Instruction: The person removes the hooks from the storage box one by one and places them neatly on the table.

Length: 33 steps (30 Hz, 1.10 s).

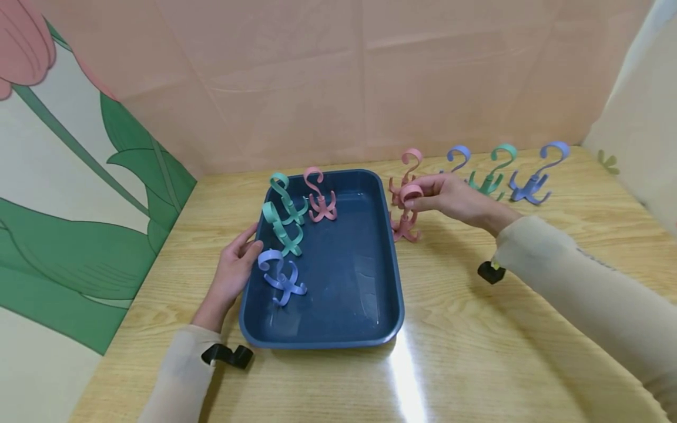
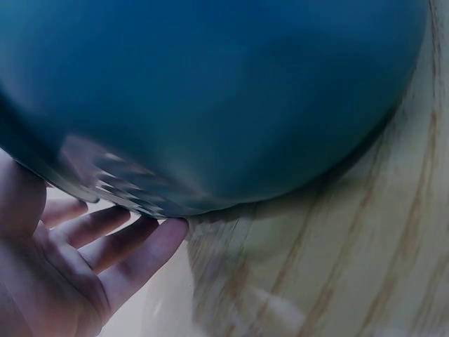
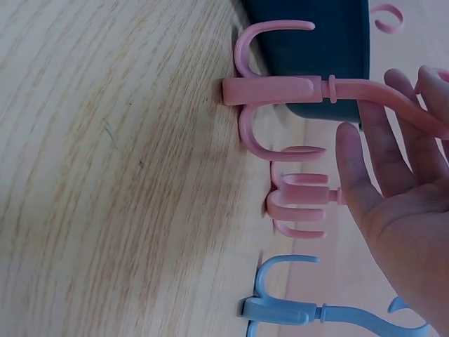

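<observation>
My right hand (image 1: 449, 197) pinches the curved top of a pink multi-prong hanging hook (image 1: 405, 226) beside the right wall of a dark blue tray (image 1: 394, 276). In the right wrist view, this pink hook (image 3: 280, 91) stands upright, its base at the wooden tabletop. My left hand (image 1: 238, 264) holds the tray's left rim, thumb at the rim and fingers (image 2: 144, 263) against the outer wall. Inside the tray, along its left side and back, stand a pink hook (image 1: 321, 205), two green hooks (image 1: 288, 238) and a purple-blue hook (image 1: 285, 285).
Right of the tray, a second pink hook (image 1: 411, 161) stands behind the held one. Farther right are a blue hook (image 1: 459, 151), a green hook (image 1: 489, 179) and another blue hook (image 1: 529, 188). A pink covering (image 1: 285, 88) hangs behind the table (image 1: 449, 352).
</observation>
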Motion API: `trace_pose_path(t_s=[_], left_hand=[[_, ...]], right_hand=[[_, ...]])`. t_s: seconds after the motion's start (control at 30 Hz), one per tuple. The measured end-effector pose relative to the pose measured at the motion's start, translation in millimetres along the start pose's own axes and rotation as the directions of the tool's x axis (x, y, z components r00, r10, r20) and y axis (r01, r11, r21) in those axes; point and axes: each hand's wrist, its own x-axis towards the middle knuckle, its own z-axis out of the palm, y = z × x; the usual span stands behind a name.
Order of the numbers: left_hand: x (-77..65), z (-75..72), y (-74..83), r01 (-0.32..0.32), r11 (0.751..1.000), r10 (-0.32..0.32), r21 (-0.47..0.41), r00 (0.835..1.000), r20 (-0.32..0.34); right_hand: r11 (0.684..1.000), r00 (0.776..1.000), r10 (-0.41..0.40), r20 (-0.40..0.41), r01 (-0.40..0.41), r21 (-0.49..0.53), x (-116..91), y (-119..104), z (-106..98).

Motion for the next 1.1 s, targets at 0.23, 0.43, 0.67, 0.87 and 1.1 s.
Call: trace_pose_path(t_s=[0.23, 0.43, 0.67, 0.87, 1.1], left_hand=[[0.5, 0.0, 0.3, 0.014, 1.0, -0.014, 0.009, 1.0, 0.001], [1.1, -0.5, 0.2, 0.013, 1.0, -0.013, 0.016, 1.0, -0.003], [1.5, -0.1, 0.6, 0.026, 1.0, -0.026, 0.012, 1.0, 0.0], [1.6, -0.3, 0.7, 0.025, 1.0, -0.025, 0.014, 1.0, 0.004], [1.8, 0.2, 0.6, 0.03, 1.0, -0.03, 0.006, 1.0, 0.002]], right_hand=[[1.0, 1.0, -0.021, 0.012, 0.021, 0.009, 1, 3, 0], [1.0, 1.0, -0.004, 0.005, 0.004, 0.001, 0, 1, 1], [1.0, 1.0, -0.006, 0.019, 0.005, 0.011, -1, -4, -1], [1.0, 1.0, -0.018, 0.008, 0.018, 0.016, -2, -13, -3], [0.998, 0.998, -0.061, -0.007, 0.061, -0.011, -4, -33, -5]])
